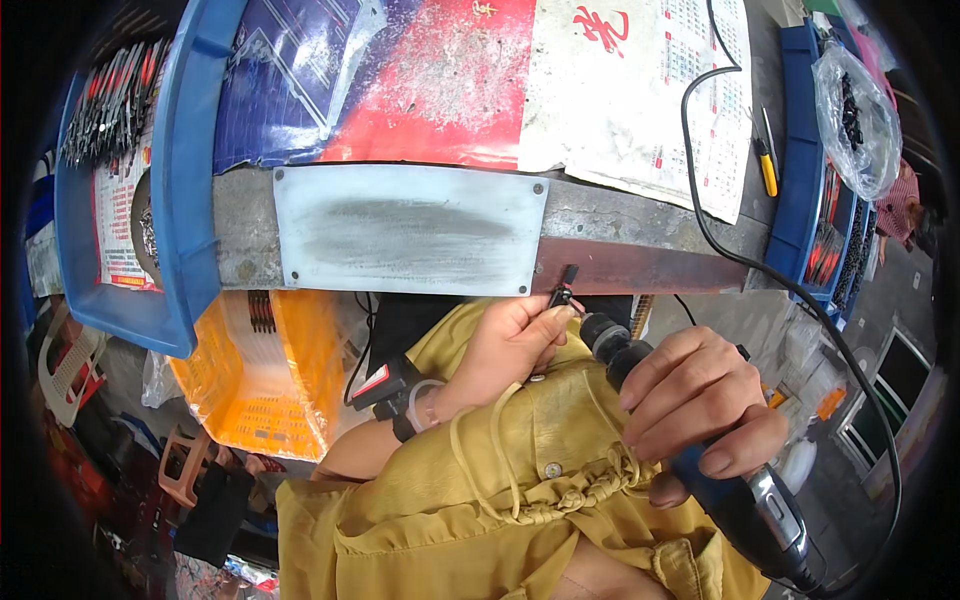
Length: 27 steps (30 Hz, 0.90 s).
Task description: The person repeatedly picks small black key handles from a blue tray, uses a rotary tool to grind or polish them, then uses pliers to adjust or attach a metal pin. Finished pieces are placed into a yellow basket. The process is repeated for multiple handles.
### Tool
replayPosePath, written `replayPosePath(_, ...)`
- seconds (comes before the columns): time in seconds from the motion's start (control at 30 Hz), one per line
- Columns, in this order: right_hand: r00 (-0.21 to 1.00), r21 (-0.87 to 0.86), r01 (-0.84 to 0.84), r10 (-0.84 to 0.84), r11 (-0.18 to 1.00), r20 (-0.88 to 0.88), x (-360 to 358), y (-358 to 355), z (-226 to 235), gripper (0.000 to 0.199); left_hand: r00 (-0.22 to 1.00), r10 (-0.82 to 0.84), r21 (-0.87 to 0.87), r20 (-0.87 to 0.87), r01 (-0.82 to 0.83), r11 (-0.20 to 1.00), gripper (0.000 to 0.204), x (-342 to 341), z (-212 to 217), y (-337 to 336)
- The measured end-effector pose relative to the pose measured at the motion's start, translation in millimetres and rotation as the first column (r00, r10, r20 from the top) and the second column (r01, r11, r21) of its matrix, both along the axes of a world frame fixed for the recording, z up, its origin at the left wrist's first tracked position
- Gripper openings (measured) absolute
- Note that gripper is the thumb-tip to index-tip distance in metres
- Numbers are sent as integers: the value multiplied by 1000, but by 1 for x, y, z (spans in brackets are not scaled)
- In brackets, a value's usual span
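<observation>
My right hand (700, 400) is wrapped round a corded rotary tool (738, 500) with a blue and black body, which slants up to the left. The tool's dark nose (608, 338) points at a small black part (566, 286), and its tip is at or very close to that part; I cannot tell whether they touch. Between thumb and fingers, my left hand (515, 345) pinches this black part just off the table's front edge. Beside it, a pale metal plate (410, 190) with a grey smudge is fastened along the edge.
Blue bins stand at the left (190, 200) and right (795, 150), holding red and black parts. An orange basket (275, 420) sits lower left. A black cord (690, 130) crosses the table's right side. A yellow-handled tool (767, 175) lies near the right bin. Printed sheets (600, 110) cover the tabletop.
</observation>
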State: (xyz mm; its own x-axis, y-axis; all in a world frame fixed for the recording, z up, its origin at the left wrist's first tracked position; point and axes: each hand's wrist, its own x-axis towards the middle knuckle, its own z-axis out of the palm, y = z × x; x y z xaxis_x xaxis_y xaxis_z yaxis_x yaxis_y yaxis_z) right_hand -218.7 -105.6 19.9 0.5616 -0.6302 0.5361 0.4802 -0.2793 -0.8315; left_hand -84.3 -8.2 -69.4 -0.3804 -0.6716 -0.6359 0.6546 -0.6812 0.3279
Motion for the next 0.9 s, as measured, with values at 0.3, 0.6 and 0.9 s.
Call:
replayPosePath(0.3, 993, 23, 111, -110, 994, -49, 4, 8, 5, 33, 998, 6, 9, 63, -7, 1000, 20, -4, -3, 2)
replayPosePath(0.6, 978, -25, -179, 175, 984, -109, 7, -14, 7, 38, 997, 28, -12, 66, -28, 1000, 22, -7, -3, 5)
replayPosePath(0.9, 977, -24, 185, -186, 982, -100, 11, 15, 8, 38, 977, 19, -32, 213, -13, 999, 21, -10, 4, 9)
